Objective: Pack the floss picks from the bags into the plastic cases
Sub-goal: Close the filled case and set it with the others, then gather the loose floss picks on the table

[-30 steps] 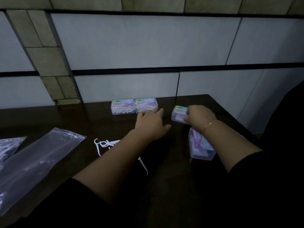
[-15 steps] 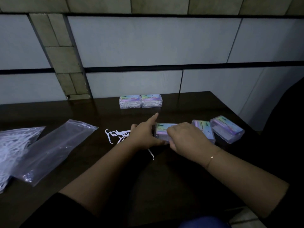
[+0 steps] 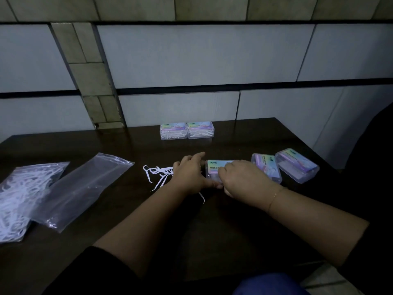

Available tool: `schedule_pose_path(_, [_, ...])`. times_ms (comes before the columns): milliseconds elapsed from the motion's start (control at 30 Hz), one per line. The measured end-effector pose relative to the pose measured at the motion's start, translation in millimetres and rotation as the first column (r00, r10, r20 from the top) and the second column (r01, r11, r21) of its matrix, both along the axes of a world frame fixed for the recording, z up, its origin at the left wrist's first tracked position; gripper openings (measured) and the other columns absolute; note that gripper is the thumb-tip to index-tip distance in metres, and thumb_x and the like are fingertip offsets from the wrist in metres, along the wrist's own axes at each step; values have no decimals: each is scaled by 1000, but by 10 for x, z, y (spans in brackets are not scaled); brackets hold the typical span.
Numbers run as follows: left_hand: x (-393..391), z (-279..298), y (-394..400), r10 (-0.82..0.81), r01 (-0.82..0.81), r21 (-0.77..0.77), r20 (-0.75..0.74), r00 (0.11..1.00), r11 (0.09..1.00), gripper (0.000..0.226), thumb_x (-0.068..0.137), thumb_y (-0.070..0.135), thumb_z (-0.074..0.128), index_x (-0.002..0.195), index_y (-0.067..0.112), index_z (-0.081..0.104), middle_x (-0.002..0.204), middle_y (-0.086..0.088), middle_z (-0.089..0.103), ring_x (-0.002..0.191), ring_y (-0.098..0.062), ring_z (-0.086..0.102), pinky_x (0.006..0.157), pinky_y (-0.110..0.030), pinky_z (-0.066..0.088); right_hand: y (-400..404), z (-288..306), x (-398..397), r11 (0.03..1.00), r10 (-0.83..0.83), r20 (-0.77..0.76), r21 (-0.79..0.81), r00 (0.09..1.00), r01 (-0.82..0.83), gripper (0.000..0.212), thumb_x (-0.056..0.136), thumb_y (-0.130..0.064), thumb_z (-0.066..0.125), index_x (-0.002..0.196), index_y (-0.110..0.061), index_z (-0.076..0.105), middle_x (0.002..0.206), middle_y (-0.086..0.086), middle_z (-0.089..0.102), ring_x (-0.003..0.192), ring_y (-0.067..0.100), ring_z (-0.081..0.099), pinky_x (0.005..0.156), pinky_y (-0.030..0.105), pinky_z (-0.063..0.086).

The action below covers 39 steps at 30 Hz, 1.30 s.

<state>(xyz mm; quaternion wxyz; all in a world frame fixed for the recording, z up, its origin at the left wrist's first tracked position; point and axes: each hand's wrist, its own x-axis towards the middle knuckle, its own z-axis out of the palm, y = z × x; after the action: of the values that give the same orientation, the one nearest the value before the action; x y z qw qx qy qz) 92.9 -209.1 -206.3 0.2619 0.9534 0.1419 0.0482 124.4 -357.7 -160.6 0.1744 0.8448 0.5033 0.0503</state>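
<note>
So far two filled cases (image 3: 187, 130) are sitting at 12 o'clock. Both hands, left (image 3: 189, 174) and right (image 3: 240, 177), are gripping a closed case (image 3: 217, 167); loose picks (image 3: 157, 173) and a full bag (image 3: 19, 196) at 9 o'clock are waiting.

Dim, underexposed scene, dark vignetted corners, wide-angle bending at edges, soft detail

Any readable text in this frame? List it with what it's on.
"DENTAL FLOSS...", partly covered: label of the case in hand, held by the left hand and right hand.
Brand logo above that line: too blurred to read.
Labels on the two back cases and two right cases: too small to read.
</note>
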Motion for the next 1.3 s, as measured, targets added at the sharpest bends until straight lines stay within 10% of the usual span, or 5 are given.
schedule_pose_path(267, [10,-9,34,7,-6,14,-21,1000,1000,107,62,56,78,148,23,22,147,3,39,138,-18,21,107,-36,18,85,118,7,995,-63,-53,-75,997,59,41,95,-36,47,128,-10,46,122,11,56,109,24,54,91,38,46])
schedule_pose_path(567, [24,40,47,-43,44,8,-76,996,999,101,65,55,77,148,26,27,154,6,25,141,-20,13,110,-42,13,185,216,551,904,-160,-27,397,987,157,30,99,-26,39,127,-15,40,88,3,59,73,18,55,65,28,40])
schedule_pose_path(900, [-169,70,102,-9,10,-44,8,1000,999,125,62,67,71,151,26,-7,156,3,19,142,-19,7,109,-38,12,391,55,676,812,-269,-168,491,948,317,40,95,-18,44,135,-18,46,131,5,55,125,23,45,115,45,12])
schedule_pose_path(1100, [-592,229,457,196,-202,44,113,974,978,94,73,67,61,149,31,20,154,-2,27,141,-24,18,112,-45,18,300,149,2,738,-82,-111,662,990,136,33,94,-23,46,126,-16,56,122,4,54,113,20,44,92,32,36])
schedule_pose_path(1300, [-863,7,689,272,-283,125,102,957,951,70,86,58,53,144,23,37,149,2,37,138,-22,29,109,-47,24,399,-79,-544,858,-282,-322,337,904,388,29,95,-31,46,105,-11,63,105,8,62,96,25,60,68,29,44])
